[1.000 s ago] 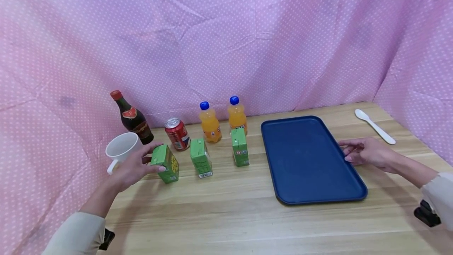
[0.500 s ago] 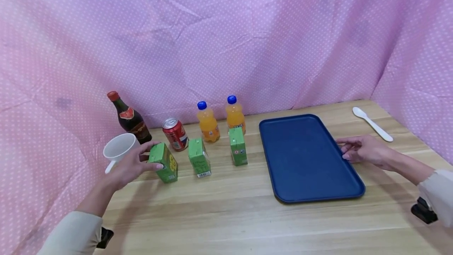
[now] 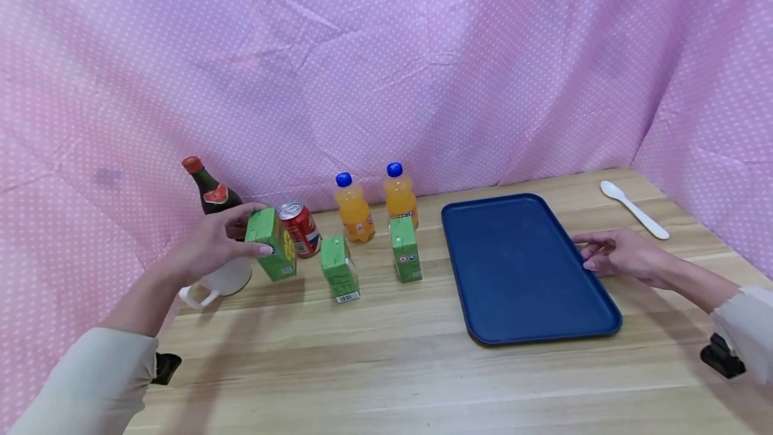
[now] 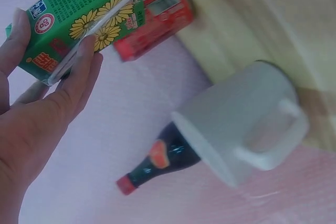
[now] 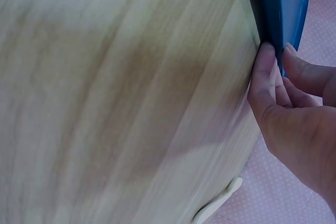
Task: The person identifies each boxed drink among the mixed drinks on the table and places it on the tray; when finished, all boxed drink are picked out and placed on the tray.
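Observation:
My left hand (image 3: 211, 245) grips a green drink carton (image 3: 273, 247) between thumb and fingers, raised off the table. Yellow flowers and a straw show on the carton's side (image 4: 100, 19) in the left wrist view. Just below and behind that hand stands a white mug (image 3: 228, 278), partly hidden by it. My right hand (image 3: 628, 258) pinches the right rim of a dark blue tray (image 3: 525, 274), thumb over the edge and fingers at its outer side. Two more green cartons, a middle one (image 3: 340, 270) and a right one (image 3: 405, 250), stand upright between the hands.
A dark bottle with a red cap (image 3: 211, 183) and a red soda can (image 3: 300, 228) stand behind the held carton. Two orange soda bottles, a left one (image 3: 355, 210) and a right one (image 3: 400, 197), stand near the pink curtain (image 3: 386, 72). A white spoon (image 3: 634, 210) lies beyond the tray.
My left hand has lifted the green drink carton from the table, raising it beside the soda can and uncovering the mug's handle. The right hand keeps its hold on the tray's rim.

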The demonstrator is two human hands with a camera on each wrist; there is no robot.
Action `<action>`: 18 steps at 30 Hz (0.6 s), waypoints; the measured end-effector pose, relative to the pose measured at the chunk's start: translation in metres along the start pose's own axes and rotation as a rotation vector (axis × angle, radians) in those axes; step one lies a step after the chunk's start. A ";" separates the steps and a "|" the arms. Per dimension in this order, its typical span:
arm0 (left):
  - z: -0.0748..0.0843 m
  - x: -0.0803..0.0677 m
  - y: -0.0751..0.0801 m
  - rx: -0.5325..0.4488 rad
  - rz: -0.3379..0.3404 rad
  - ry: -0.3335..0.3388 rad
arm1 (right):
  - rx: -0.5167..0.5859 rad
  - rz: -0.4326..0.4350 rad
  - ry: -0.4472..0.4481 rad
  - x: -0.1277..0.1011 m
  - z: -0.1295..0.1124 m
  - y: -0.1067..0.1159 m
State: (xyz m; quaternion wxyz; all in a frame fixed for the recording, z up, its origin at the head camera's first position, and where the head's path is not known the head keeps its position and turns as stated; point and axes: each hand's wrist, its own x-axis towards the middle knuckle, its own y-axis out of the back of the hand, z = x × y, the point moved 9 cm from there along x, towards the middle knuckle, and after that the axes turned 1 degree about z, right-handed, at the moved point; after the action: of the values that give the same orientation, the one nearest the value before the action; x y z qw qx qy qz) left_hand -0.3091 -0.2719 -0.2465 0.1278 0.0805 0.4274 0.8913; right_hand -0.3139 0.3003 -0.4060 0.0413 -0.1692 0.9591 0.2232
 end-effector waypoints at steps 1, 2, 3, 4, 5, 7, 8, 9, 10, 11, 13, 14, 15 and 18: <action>0.003 0.001 0.002 0.006 0.002 -0.001 | 0.008 0.000 -0.003 0.000 0.001 0.000; 0.007 0.003 0.005 0.016 0.009 -0.001 | 0.017 -0.001 -0.005 0.001 0.001 0.000; 0.010 0.004 0.009 0.035 0.018 -0.001 | 0.024 -0.002 -0.006 0.001 0.001 -0.001; 0.014 0.006 0.012 0.051 0.032 -0.002 | 0.032 -0.005 -0.009 0.001 0.002 -0.001; 0.019 0.007 0.015 0.055 0.043 0.000 | 0.037 -0.005 -0.011 0.001 0.002 -0.001; 0.027 0.011 0.021 0.068 0.057 0.009 | 0.039 -0.008 -0.010 0.001 0.001 -0.002; 0.032 0.013 0.024 0.074 0.064 0.009 | 0.038 -0.008 -0.009 0.001 0.001 -0.002; 0.037 0.015 0.026 0.080 0.064 0.011 | 0.034 -0.009 -0.008 0.001 0.000 -0.003; 0.041 0.018 0.027 0.078 0.065 0.015 | 0.032 -0.009 -0.007 0.001 -0.001 -0.003; 0.045 0.020 0.028 0.072 0.060 0.021 | 0.028 -0.006 -0.009 0.001 -0.001 -0.002; 0.054 0.025 0.026 0.076 0.046 0.030 | 0.019 -0.005 -0.011 0.001 -0.001 -0.002; 0.057 0.028 0.025 0.073 0.038 0.042 | 0.019 -0.004 -0.016 0.001 -0.001 -0.002; 0.060 0.031 0.023 0.068 0.031 0.051 | 0.022 -0.004 -0.018 0.001 -0.001 -0.002; 0.073 0.041 0.015 0.044 0.013 0.069 | 0.027 -0.003 -0.019 0.000 -0.001 0.000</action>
State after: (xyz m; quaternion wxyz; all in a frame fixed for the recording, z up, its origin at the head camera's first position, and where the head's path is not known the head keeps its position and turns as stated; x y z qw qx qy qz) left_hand -0.3324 -0.2146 -0.1882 0.1053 0.0555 0.4503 0.8849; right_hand -0.3137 0.3002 -0.4054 0.0529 -0.1682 0.9612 0.2120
